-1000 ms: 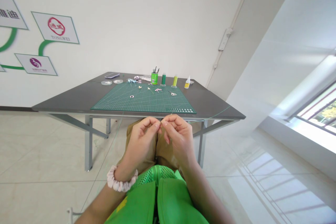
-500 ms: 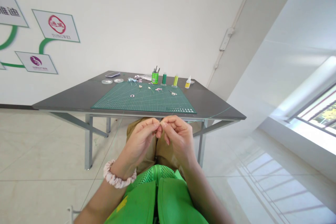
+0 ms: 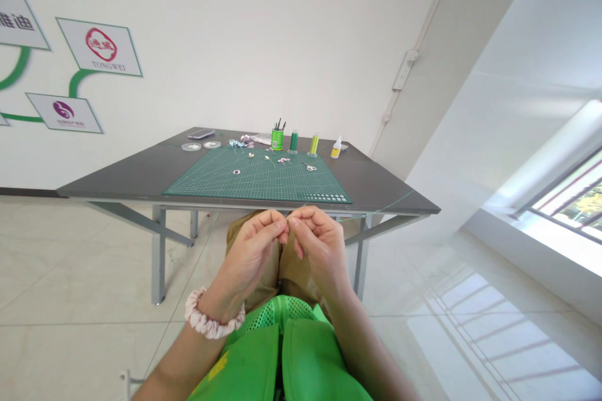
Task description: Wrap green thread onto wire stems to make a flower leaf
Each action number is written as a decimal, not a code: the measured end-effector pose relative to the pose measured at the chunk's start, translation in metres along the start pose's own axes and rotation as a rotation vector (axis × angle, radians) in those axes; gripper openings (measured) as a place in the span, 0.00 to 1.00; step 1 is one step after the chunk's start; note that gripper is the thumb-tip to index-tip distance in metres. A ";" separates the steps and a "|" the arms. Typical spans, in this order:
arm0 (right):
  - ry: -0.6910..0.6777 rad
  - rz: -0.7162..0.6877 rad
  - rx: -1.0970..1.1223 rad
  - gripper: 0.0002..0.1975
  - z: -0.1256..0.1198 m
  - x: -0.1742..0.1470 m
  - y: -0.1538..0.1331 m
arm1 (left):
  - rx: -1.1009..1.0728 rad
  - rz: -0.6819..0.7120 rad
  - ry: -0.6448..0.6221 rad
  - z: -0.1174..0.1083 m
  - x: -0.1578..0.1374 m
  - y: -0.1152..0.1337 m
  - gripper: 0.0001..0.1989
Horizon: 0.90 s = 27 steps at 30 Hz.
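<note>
My left hand [image 3: 254,247] and my right hand [image 3: 323,244] meet in front of the table's near edge, above my lap. Thumb and forefinger are pinched together on each, with the fingertips almost touching. Whatever they grip is too small or too hidden to make out. A thin green thread [image 3: 395,202] lies over the table's right front edge and trails toward my right hand; whether it reaches the fingers I cannot tell. Beyond my hands a green cutting mat [image 3: 263,185] covers the middle of the table, with a small ring-shaped piece [image 3: 236,172] on it.
White-handled scissors [image 3: 310,167] and small flower pieces [image 3: 283,160] lie on the mat. Along the back stand a green can of tools [image 3: 277,140], a dark green spool [image 3: 294,141], a yellow-green spool [image 3: 314,145] and a glue bottle [image 3: 336,148]. A phone [image 3: 201,134] lies back left.
Both hands keep their pinch at nearly the same spot, the right one shifted very slightly. Nothing on the table has moved.
</note>
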State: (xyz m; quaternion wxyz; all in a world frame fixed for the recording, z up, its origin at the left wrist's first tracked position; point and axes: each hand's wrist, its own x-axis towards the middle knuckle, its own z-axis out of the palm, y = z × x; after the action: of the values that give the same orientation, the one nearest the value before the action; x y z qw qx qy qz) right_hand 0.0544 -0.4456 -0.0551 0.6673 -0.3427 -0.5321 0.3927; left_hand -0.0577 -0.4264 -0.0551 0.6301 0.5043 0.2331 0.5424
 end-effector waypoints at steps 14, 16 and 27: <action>0.011 -0.003 -0.008 0.06 -0.001 0.000 0.002 | 0.031 0.029 0.015 0.003 -0.002 0.004 0.13; 0.014 0.000 -0.001 0.06 -0.001 0.000 0.003 | 0.021 0.028 0.012 0.003 -0.002 0.003 0.13; 0.022 0.001 -0.010 0.05 -0.001 0.001 0.003 | 0.004 0.055 0.037 0.003 -0.001 0.002 0.12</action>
State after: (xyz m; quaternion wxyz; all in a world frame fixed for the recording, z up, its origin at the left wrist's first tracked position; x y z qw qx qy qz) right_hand 0.0553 -0.4437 -0.0574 0.6713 -0.3506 -0.5262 0.3866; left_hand -0.0568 -0.4291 -0.0525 0.6095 0.5017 0.2321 0.5682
